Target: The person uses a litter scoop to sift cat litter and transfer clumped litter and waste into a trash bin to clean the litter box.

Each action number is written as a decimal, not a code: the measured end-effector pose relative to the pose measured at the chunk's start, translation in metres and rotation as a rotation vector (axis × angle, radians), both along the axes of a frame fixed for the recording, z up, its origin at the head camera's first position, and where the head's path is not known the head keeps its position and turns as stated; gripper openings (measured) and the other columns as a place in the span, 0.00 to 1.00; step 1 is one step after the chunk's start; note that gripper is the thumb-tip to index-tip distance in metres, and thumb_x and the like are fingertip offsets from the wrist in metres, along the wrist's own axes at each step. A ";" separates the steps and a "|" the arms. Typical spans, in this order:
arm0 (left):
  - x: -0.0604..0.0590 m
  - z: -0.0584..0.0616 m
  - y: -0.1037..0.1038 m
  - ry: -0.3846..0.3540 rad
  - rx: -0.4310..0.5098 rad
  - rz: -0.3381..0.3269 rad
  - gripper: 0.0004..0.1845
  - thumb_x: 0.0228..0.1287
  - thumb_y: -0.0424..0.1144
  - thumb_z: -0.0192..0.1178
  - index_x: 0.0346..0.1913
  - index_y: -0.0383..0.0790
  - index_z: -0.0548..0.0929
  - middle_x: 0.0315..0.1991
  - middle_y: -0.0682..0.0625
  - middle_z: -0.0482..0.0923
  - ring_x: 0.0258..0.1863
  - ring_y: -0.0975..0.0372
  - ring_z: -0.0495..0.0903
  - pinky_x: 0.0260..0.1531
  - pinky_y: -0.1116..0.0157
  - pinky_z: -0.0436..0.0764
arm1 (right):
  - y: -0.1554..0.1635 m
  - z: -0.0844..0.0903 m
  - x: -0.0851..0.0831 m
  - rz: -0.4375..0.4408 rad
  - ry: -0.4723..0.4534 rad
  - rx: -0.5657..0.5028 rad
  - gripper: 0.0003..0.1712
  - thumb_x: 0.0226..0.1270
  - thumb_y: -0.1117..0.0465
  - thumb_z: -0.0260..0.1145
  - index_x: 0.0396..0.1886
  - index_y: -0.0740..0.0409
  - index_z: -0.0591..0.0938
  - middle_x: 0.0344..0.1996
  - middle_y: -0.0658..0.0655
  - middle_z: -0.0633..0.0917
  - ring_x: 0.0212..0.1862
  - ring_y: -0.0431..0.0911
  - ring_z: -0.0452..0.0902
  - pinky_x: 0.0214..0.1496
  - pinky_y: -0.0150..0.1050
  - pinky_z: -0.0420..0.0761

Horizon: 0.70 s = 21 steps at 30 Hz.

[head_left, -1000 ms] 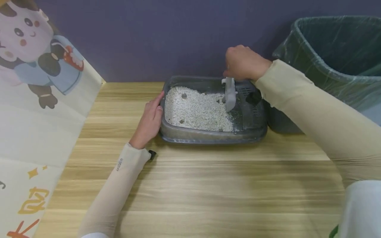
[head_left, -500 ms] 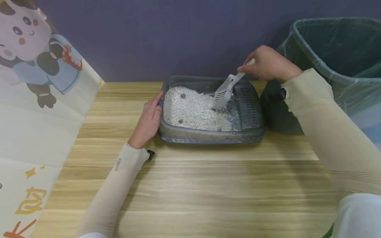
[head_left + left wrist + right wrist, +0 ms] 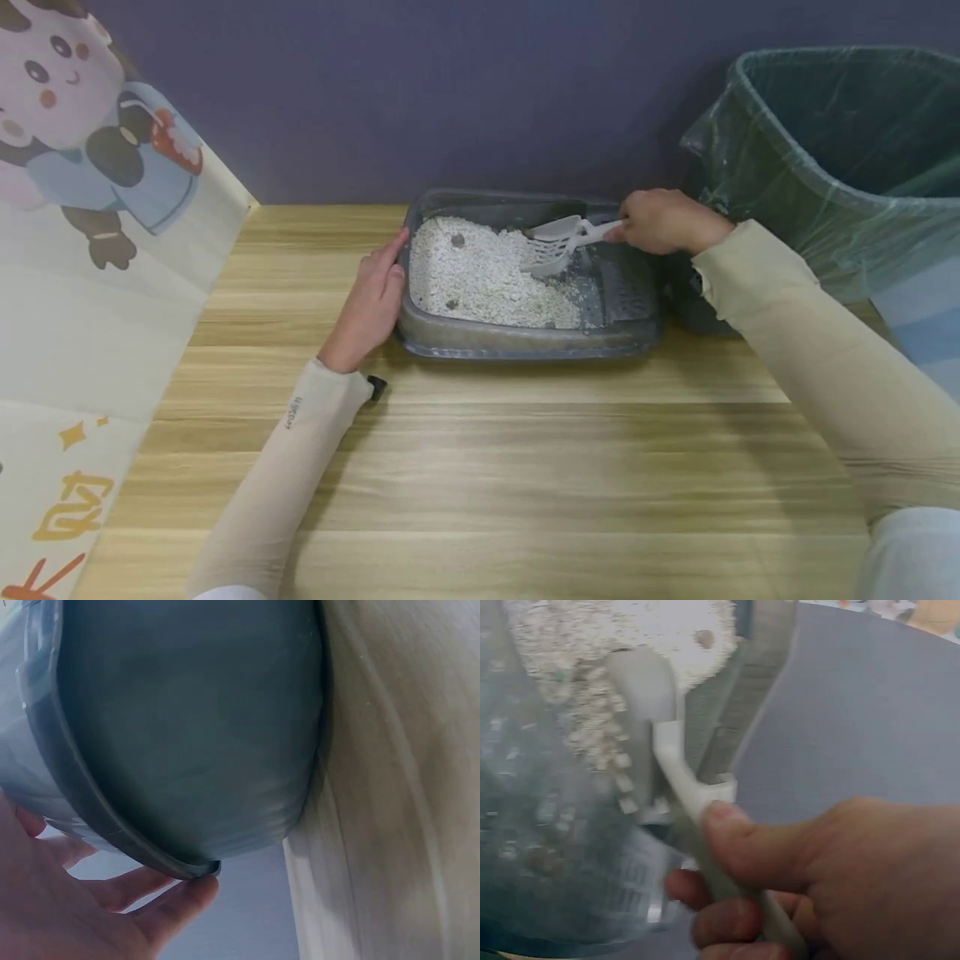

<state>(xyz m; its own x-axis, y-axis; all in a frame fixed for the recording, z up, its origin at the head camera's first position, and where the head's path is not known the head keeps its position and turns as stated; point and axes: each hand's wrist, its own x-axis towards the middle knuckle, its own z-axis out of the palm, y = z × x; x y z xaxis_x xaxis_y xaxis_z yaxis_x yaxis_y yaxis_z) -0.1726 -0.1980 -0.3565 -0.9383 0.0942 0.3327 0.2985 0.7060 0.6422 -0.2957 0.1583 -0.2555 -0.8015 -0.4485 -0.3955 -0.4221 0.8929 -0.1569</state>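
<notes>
1. My right hand (image 3: 663, 222) is clenched round the handle of the white scoop (image 3: 558, 242): in the right wrist view my thumb (image 3: 754, 844) lies along the top of the handle and the other fingers curl under it. The scoop's slotted head sits at the right edge of the litter (image 3: 487, 275), inside the grey tray (image 3: 525, 342) towards its far wall.

2. I judge the scoop to be light, stiff plastic that will not flex much under a small load. My hold is far back from the head, which gives reach, but a firmer pinch nearer the head would steady it if it digs deeper.

3. The litter looks dry, loose and granular, so it should slide off or fall through the slots easily. A few darker clumps (image 3: 457, 241) lie in it towards the tray's left and near sides; they may crumble if pressed hard.

4. My left hand (image 3: 371, 304) lies flat against the tray's left wall with the fingers straight, fingertips (image 3: 187, 889) up under the rim, gripping nothing. The tray looks rigid and smooth, likely to skate on the wooden table (image 3: 480, 467) unless braced like this.

5. A lined bin (image 3: 825, 167) stands just right of the tray.
</notes>
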 end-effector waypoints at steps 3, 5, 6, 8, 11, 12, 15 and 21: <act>0.001 0.000 -0.001 -0.005 -0.003 -0.006 0.27 0.74 0.42 0.34 0.74 0.46 0.55 0.71 0.42 0.56 0.69 0.50 0.53 0.68 0.54 0.51 | -0.001 -0.014 -0.008 0.046 -0.014 -0.005 0.27 0.75 0.48 0.48 0.53 0.69 0.73 0.39 0.65 0.78 0.39 0.56 0.74 0.41 0.55 0.71; 0.001 0.000 -0.001 -0.012 0.000 -0.014 0.27 0.74 0.42 0.35 0.74 0.46 0.54 0.71 0.41 0.55 0.69 0.49 0.53 0.68 0.54 0.51 | -0.002 -0.022 -0.013 0.062 -0.034 -0.024 0.27 0.75 0.48 0.47 0.56 0.68 0.70 0.41 0.66 0.77 0.41 0.57 0.74 0.43 0.55 0.71; 0.001 0.000 -0.001 -0.017 0.003 -0.017 0.27 0.74 0.42 0.34 0.74 0.46 0.54 0.71 0.41 0.55 0.69 0.49 0.53 0.68 0.54 0.51 | -0.003 -0.026 -0.016 0.073 -0.042 -0.031 0.27 0.76 0.48 0.46 0.58 0.68 0.69 0.43 0.66 0.77 0.42 0.57 0.73 0.43 0.55 0.71; 0.000 0.001 0.001 -0.028 0.007 -0.025 0.27 0.75 0.43 0.34 0.74 0.47 0.54 0.71 0.42 0.54 0.69 0.49 0.52 0.68 0.54 0.50 | -0.004 -0.031 -0.019 0.077 -0.050 -0.050 0.28 0.76 0.48 0.46 0.60 0.68 0.68 0.45 0.67 0.76 0.43 0.57 0.73 0.43 0.55 0.71; 0.001 0.002 0.005 -0.033 0.007 -0.033 0.27 0.75 0.43 0.34 0.74 0.47 0.54 0.72 0.42 0.54 0.69 0.50 0.51 0.68 0.54 0.50 | -0.009 -0.036 -0.022 0.085 -0.063 -0.088 0.28 0.76 0.49 0.45 0.62 0.67 0.66 0.47 0.67 0.76 0.42 0.55 0.73 0.39 0.49 0.72; 0.001 0.002 0.007 -0.037 0.005 -0.034 0.27 0.75 0.43 0.34 0.74 0.47 0.53 0.72 0.42 0.53 0.69 0.51 0.51 0.68 0.54 0.50 | -0.012 -0.038 -0.023 0.095 -0.059 -0.094 0.27 0.76 0.49 0.46 0.60 0.67 0.67 0.45 0.65 0.77 0.39 0.54 0.73 0.37 0.48 0.71; 0.001 0.003 0.011 -0.040 -0.002 -0.041 0.27 0.75 0.43 0.34 0.74 0.47 0.53 0.72 0.43 0.53 0.70 0.51 0.51 0.68 0.53 0.51 | -0.023 -0.043 -0.022 0.109 -0.071 -0.111 0.27 0.76 0.49 0.46 0.61 0.66 0.66 0.45 0.64 0.77 0.39 0.52 0.73 0.38 0.47 0.71; 0.000 0.004 0.018 -0.038 -0.013 -0.037 0.27 0.75 0.44 0.34 0.74 0.49 0.53 0.72 0.46 0.53 0.69 0.52 0.53 0.67 0.52 0.54 | -0.045 -0.047 -0.014 0.202 -0.178 -0.160 0.26 0.74 0.47 0.48 0.57 0.65 0.66 0.38 0.63 0.75 0.32 0.49 0.71 0.34 0.44 0.71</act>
